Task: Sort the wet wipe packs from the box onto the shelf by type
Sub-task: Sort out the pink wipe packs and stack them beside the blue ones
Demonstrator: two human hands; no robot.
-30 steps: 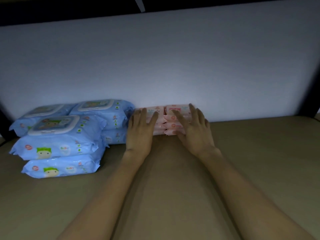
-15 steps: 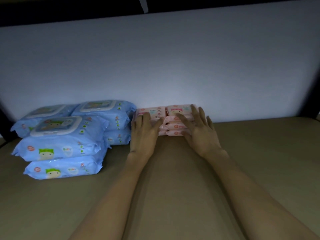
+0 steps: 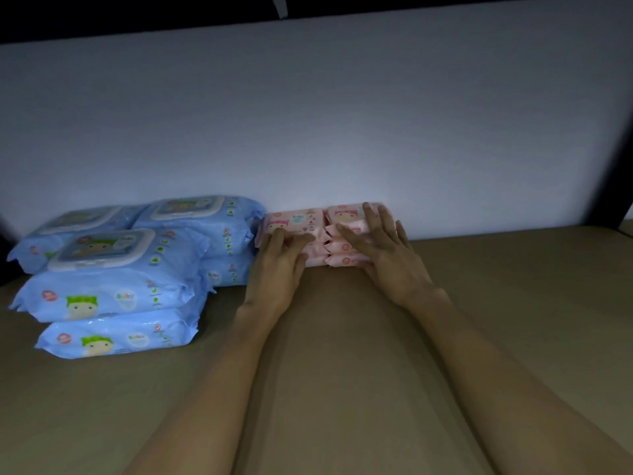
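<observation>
Two short stacks of small pink wet wipe packs (image 3: 310, 222) stand side by side against the white back wall on the tan shelf (image 3: 342, 354). My left hand (image 3: 274, 269) rests with straight fingers against the front of the left pink stack. My right hand (image 3: 387, 255) lies flat with spread fingers on the front and top of the right pink stack. To the left, several large blue wet wipe packs (image 3: 113, 293) with white flip lids are piled in stacks that touch the pink ones.
A white back wall (image 3: 342, 114) closes the shelf behind the packs. A dark upright (image 3: 625, 214) stands at the right end, and a dark shelf edge runs overhead. The shelf surface stretches bare to the right of the pink stacks.
Both hands have slid a little farther onto the pink stacks, pushing them back toward the wall. The blue packs have not moved.
</observation>
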